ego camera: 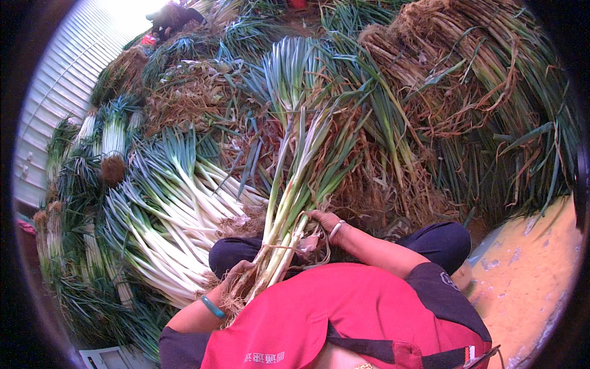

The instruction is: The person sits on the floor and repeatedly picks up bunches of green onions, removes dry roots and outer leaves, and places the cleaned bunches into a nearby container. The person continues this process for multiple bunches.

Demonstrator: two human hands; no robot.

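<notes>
A small bunch of unpeeled green onions [288,203] lies slantwise across my lap, roots towards me and green tops away. My left hand [240,276], with a teal bangle above it, grips the bunch close to its roots. My right hand [326,221], with a white bangle at the wrist, is closed on the outer leaves at the right side of the stalks. Dry, peeling leaves hang around that hand. Beside my left knee lies a heap of clean white-stemmed green onions [184,235], their roots turned towards me.
Unpeeled green onions [479,78] are piled high at the right. Stripped brown leaves [193,101] form a mound ahead. Tied bundles of green onions [113,138] stand at the left by a corrugated wall [60,78]. Another person [173,19] is at the far left.
</notes>
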